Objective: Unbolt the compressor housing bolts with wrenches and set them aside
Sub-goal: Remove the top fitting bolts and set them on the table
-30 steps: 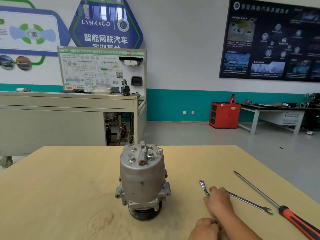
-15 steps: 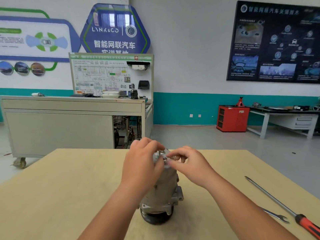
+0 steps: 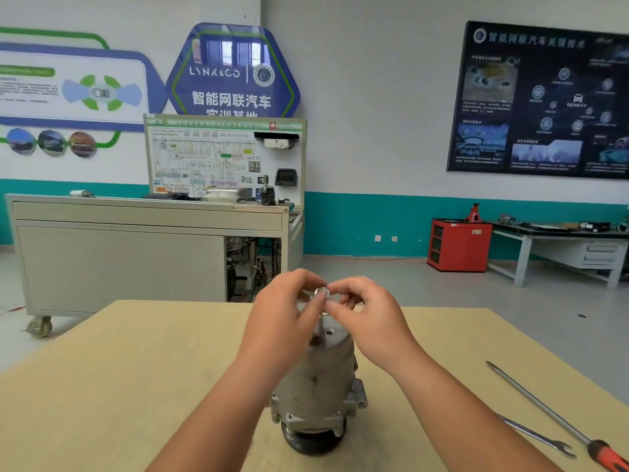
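Two-handed pinch, up over the top end of the compressor (image 3: 316,379). Left hand (image 3: 282,308) in from the left, fingers curled, thumb and fingertips closed on the head of a long bolt (image 3: 321,291). Right hand (image 3: 367,311) in from the right, fingertips pinching the same head and touching those of the left.

Bolt upright, shiny head level with the fingertips, thin shank running straight down toward the compressor's top face. Impossible to tell whether the tip sits in a hole or hangs free. One open hole (image 3: 328,333) on that face, just right of the shank.

Compressor standing on end directly under the hands, between the two forearms, black pulley down on the pale wooden counter (image 3: 102,386).

Well to the right on the counter, apart from both hands: an open-ended wrench (image 3: 537,436), partly hidden behind the right forearm, and just beyond it a long screwdriver (image 3: 544,407) with a red and black handle.

Past the far edge, a grey cabinet (image 3: 119,260) on casters with a wiring display board (image 3: 224,155) on top; further right, a red cabinet (image 3: 459,245) against the teal-banded wall.
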